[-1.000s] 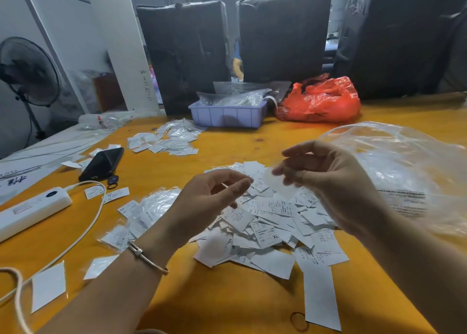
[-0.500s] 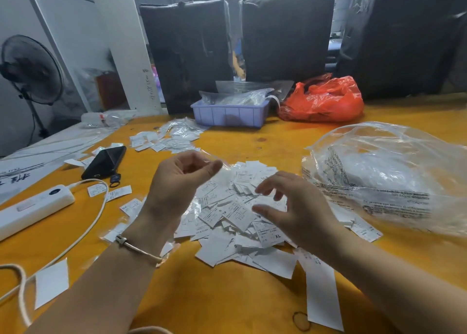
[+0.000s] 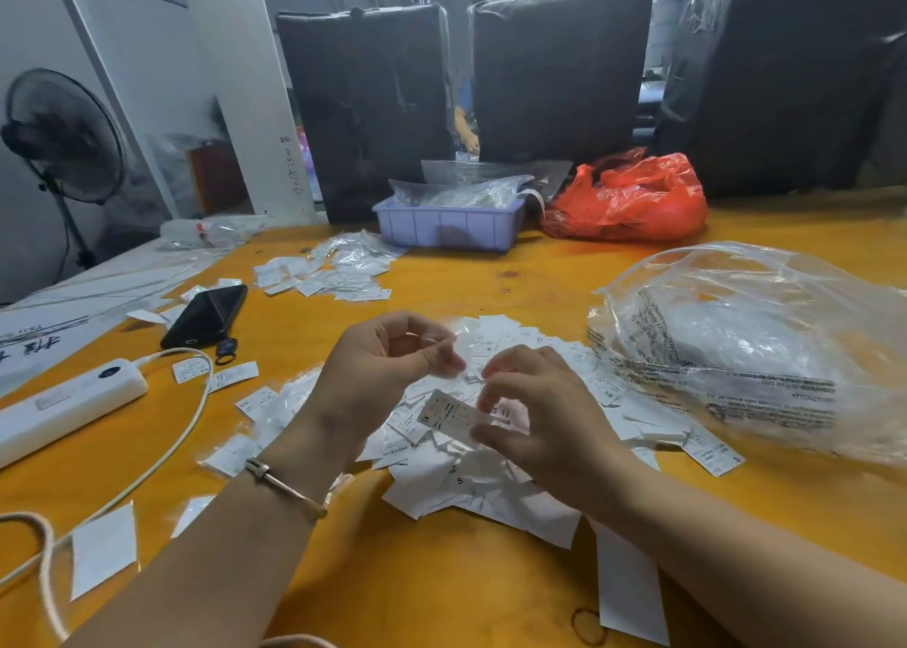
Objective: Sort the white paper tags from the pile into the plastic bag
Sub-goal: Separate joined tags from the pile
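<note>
1. While both hands hover over the heap, the right hand (image 3: 545, 417) curls its fingers and pinches a small white printed paper tag (image 3: 449, 414) by its right end, thumb below and fingertips above.
2. The left hand (image 3: 378, 377) has its fingers curled inward, thumb tip pressed to the forefinger; whether a scrap sits between them I cannot tell.
3. That tag's long axis runs from about 10 o'clock to 4 o'clock, its free end pointing toward the left wrist, printed face up.
4. It hangs just above the loose pile of white paper tags (image 3: 491, 475) at the middle of the orange table (image 3: 441, 588).
5. At 3 o'clock lies the big clear plastic bag (image 3: 746, 348), its edge touching the pile.
6. At 9 o'clock lie a black phone (image 3: 206, 316) and a white power strip (image 3: 64, 407) with its cord; at 12 o'clock stand a lilac plastic tray (image 3: 449, 228) and a red plastic bag (image 3: 633, 201).
</note>
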The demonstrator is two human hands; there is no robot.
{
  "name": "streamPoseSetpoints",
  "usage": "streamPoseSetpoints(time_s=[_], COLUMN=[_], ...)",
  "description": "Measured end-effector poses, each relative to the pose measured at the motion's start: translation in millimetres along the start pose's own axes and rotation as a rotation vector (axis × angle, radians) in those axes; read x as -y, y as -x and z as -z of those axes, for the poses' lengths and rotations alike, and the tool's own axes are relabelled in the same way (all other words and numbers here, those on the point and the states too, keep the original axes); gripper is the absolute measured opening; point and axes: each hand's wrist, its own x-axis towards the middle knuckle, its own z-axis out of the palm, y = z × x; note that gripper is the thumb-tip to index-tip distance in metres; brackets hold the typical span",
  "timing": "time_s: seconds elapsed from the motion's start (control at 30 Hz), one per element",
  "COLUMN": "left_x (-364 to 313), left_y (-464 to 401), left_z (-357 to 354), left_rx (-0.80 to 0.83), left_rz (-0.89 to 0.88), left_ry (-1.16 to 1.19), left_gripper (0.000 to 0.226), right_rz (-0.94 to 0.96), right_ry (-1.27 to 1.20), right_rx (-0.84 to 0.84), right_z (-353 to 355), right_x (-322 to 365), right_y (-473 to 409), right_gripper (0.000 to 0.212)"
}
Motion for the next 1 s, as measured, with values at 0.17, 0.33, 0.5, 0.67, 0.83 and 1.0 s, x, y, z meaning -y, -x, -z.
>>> streamPoseSetpoints(time_s=[0.17, 0.33, 0.5, 0.67, 0.83, 1.0], left_x=[0.3, -0.2, -3.7, -6.6, -6.8, -3.1], left_y=[-0.8, -0.4, 5.5, 9.7, 11.6, 10.0], left_z=[1.3, 1.9, -3.0, -7.6, -10.5, -7.7], left_rx=[-0.042, -0.052, 0.112, 0.242, 0.269, 0.396], left_rz=[-0.006, -0.012, -0.056, -0.13, -0.161, -0.087], left_ry=[-0.006, -0.028, -0.008, 0.072, 0.038, -0.162], left_gripper=[0.012, 0.022, 0.013, 0.013, 0.016, 0.004], right_rz=[-0.143, -0.135, -0.064, -0.05, 0.004, -0.025], right_ry=[-0.493, -0.611, -0.441, -0.751, -0.773, -0.701], right_rx=[-0.091, -0.289, -0.291, 0.03, -0.056, -0.129], right_z=[17.9, 39.0, 42.1, 39.8, 39.5, 41.5], right_x=[0.3, -12.0, -11.2, 0.1, 0.3, 0.5], right_y=[1.6, 2.5, 3.4, 4.0, 4.7, 4.1], right_gripper=[0.015, 0.016, 0.033, 0.021, 0.025, 0.013])
